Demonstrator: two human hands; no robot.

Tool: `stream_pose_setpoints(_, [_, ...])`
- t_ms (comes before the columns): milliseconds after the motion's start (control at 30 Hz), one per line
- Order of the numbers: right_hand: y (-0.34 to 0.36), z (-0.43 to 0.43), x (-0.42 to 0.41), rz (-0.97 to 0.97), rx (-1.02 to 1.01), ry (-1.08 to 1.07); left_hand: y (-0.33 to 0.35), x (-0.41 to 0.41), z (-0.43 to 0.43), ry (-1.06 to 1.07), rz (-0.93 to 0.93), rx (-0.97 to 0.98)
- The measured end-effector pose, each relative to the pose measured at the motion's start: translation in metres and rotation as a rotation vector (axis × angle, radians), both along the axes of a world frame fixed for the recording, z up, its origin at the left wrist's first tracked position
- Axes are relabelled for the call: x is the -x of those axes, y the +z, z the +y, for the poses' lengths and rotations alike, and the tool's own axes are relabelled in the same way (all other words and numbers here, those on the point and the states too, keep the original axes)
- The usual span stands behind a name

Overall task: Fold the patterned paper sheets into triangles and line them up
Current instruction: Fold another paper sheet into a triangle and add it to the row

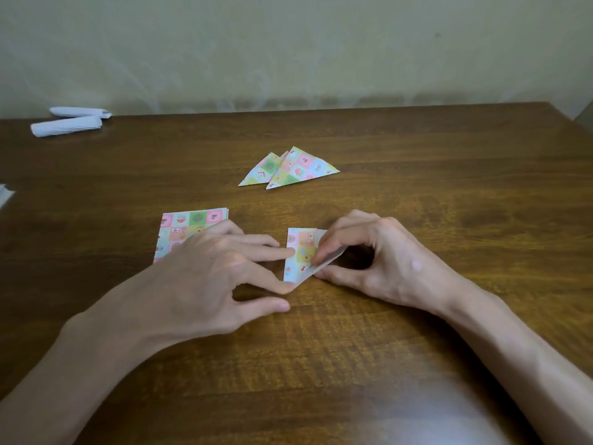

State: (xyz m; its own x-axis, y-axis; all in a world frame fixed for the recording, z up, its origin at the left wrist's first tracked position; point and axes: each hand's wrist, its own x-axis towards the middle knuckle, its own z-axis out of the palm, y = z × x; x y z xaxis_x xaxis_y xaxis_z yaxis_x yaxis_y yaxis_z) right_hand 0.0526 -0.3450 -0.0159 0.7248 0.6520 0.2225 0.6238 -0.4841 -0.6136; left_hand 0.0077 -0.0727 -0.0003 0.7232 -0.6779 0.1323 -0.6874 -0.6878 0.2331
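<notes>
A patterned paper sheet (300, 252), partly folded, lies on the wooden table (417, 194) between my hands. My right hand (378, 261) pinches its folded flap between thumb and fingers. My left hand (218, 271) presses fingertips on the sheet's left edge and lower corner. A small stack of flat patterned sheets (189, 224) lies just left, partly under my left hand. Two folded patterned triangles (288, 170) lie overlapping farther back near the table's middle.
Two rolled white paper bundles (69, 122) lie at the back left by the wall. A white paper edge (4, 195) shows at the far left border. The table's right back corner is at the upper right.
</notes>
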Motion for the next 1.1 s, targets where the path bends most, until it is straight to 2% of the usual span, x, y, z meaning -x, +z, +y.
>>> stream_pose_setpoints(100, [0.001,-0.004,-0.003,0.056,-0.022,-0.003,0.001,-0.002,0.006,0.014,0.047,-0.018])
stream_pose_setpoints(200, [0.0,-0.007,-0.005,0.042,-0.038,-0.011,0.0,-0.003,0.005,0.064,0.053,0.066])
stream_pose_setpoints(300, [-0.002,-0.008,-0.006,-0.043,-0.019,-0.051,-0.005,-0.003,-0.004,0.134,-0.004,0.162])
stream_pose_setpoints(500, [-0.003,-0.004,-0.003,-0.046,-0.04,-0.039,-0.012,-0.003,-0.015,0.185,-0.07,0.237])
stream_pose_setpoints(767, [-0.006,0.001,-0.002,0.053,-0.11,-0.234,-0.015,-0.002,-0.019,0.278,-0.04,0.252])
stream_pose_setpoints(1100, [-0.009,0.012,0.001,-0.015,0.024,-0.289,-0.017,-0.002,-0.019,0.357,-0.039,0.267])
